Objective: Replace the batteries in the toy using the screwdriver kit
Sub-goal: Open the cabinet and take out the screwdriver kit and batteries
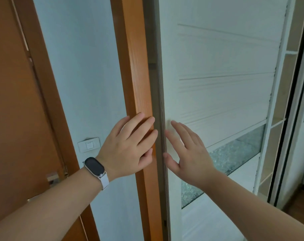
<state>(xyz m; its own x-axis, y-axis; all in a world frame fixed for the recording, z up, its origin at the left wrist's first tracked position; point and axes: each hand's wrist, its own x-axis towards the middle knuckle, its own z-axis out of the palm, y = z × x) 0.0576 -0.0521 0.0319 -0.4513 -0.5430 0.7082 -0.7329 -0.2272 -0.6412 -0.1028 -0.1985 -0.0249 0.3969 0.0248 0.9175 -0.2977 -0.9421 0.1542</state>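
A tall white sliding panel (217,66) with fine horizontal grooves is filling the right half of the view. An orange wooden door (12,101) is standing at the far left, and a pale wall (81,75) is showing between it and an orange wooden upright (133,66). A grey edge strip (155,84) is running down between the upright and the panel. Open shelves (285,84) are rising just right of the panel, and a band of textured glass (234,153) is crossing its lower part.

The left hand (128,146) is lying flat on the wooden upright, its fingers (140,126) straight and slightly spread, the tips reaching the grey strip and gripping nothing. The right hand (187,150) is pressing flat on the white panel just beside its left edge, its fingers (180,131) straight and holding nothing.

A dark smart band (94,166) on a white strap is sitting on the left wrist. A white light switch (89,146) is showing on the wall, and a metal door handle (52,178) on the orange door.

The toy and the screwdriver kit are not showing here, so their place cannot be told.
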